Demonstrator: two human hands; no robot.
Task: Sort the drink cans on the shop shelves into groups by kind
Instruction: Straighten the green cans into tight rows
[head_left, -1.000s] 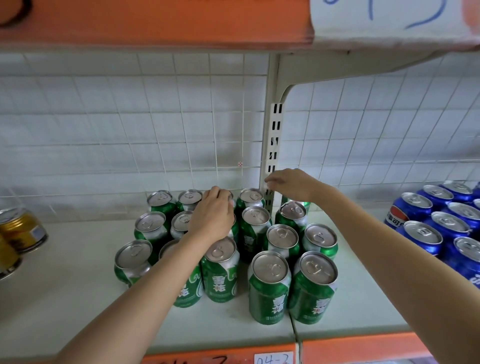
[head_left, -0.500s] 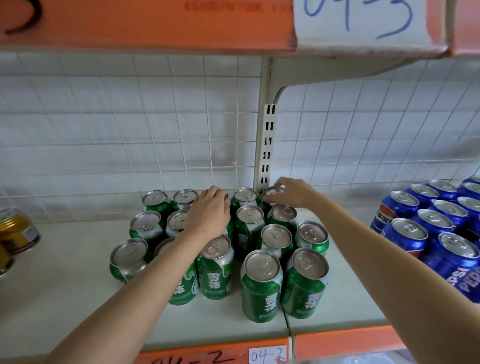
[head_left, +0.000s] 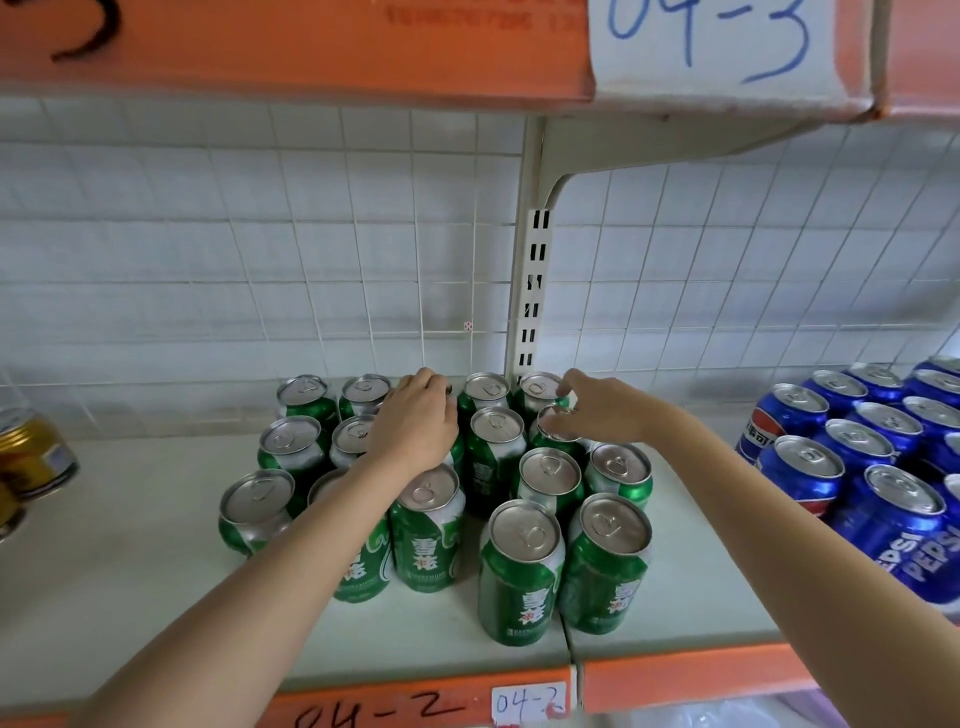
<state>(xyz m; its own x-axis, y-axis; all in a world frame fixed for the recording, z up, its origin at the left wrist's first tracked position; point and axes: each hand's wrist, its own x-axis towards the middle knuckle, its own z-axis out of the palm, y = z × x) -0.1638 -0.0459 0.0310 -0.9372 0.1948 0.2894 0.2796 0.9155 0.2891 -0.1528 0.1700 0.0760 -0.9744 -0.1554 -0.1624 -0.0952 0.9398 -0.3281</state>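
Soft even daylight, wide-angle edge warp

wire mesh back (head_left: 208, 249), slotted upright (head_left: 532, 291), paper label (head_left: 527, 702)

A cluster of upright cans (head_left: 521, 571) stands on the shelf (head_left: 104, 571), reaching from its front edge back to the wire grid wall (head_left: 260, 260). The left hand (head_left: 413, 428) lies over the middle of the cluster, its fingertips at the back row; cans stand left of the fingers, right of them, and nearer the front under the wrist. The right hand (head_left: 597, 410) sits to the right of it, its fingers (head_left: 563, 387) over the top of a can (head_left: 558, 431) in the second row from the back, just before the slotted upright post (head_left: 532, 291). Well right of these fingers stands a second group of cans (head_left: 852, 457). Far left of the left fingers, at the shelf's end, stand a few other cans (head_left: 31, 452).
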